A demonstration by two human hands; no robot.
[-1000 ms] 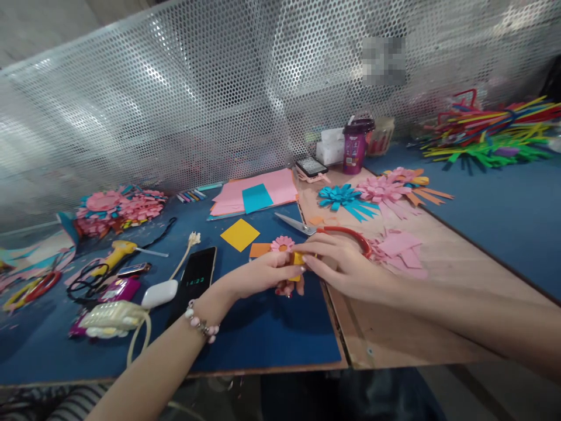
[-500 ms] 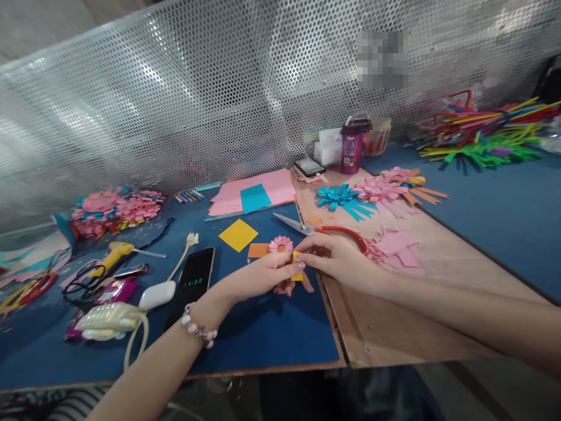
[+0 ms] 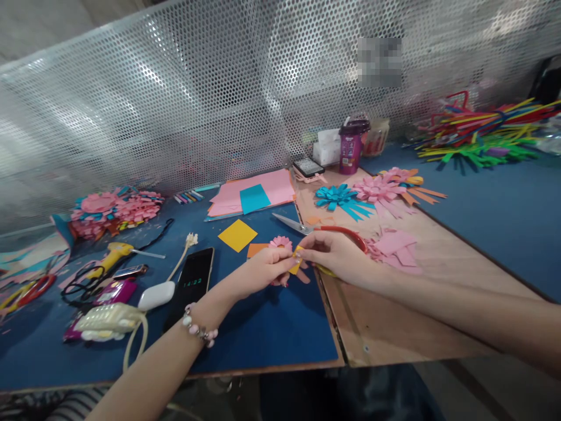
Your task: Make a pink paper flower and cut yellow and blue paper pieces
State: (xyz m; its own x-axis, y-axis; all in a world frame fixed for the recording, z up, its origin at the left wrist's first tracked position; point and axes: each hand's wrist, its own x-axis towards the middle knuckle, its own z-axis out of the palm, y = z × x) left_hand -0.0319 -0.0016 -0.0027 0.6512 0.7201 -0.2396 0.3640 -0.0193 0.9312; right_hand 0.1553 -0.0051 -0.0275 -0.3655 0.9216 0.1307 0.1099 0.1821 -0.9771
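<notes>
My left hand [image 3: 260,271] and my right hand [image 3: 336,255] meet over the blue mat [image 3: 258,327], both pinching a small yellow paper piece [image 3: 297,262] between their fingertips. Just behind the fingers lies a small pink paper flower [image 3: 280,242] on an orange square [image 3: 258,249]. Red-handled scissors [image 3: 324,231] lie behind my right hand, blades pointing left. A beaded bracelet sits on my left wrist.
A yellow square [image 3: 237,235], a pink and teal paper stack [image 3: 256,193], a black phone [image 3: 191,280], a white case, a glue gun [image 3: 114,254] and paper flowers [image 3: 114,206] lie left. Blue and pink flowers [image 3: 363,193], pink scraps, a purple cup [image 3: 350,146] and coloured strips [image 3: 486,134] lie right. A perforated metal screen stands behind.
Both hands have shifted slightly up and left with the yellow piece, which has turned and now shows less between the fingertips.
</notes>
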